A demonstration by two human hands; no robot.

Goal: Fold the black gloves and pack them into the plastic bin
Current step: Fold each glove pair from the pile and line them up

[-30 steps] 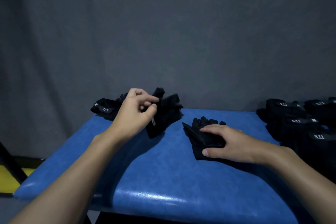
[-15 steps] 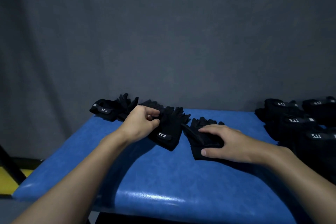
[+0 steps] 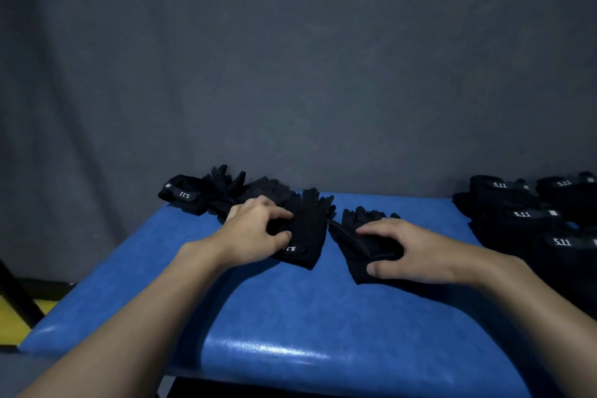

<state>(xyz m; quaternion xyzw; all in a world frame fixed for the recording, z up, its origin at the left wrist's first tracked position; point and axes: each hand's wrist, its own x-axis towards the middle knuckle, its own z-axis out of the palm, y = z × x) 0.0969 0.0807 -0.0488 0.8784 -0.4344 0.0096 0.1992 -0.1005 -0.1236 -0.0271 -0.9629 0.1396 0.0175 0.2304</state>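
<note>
Black fabric glove (image 3: 308,229) pinched in my left hand (image 3: 255,236), right hand (image 3: 416,252) flat on 3-o'clock black glove (image 3: 355,236); dragging could bunch it.

- left hand (image 3: 255,229): bare, knuckles and finger joints show pretty clearly
- left forearm (image 3: 135,310): bare all the way down to the frame edge at around 7 o'clock
- right hand (image 3: 410,252): bare too, thumbnail (image 3: 371,269) looks trimmed short
- right forearm (image 3: 517,294): also bare, runs off the frame at about 4 o'clock
</note>
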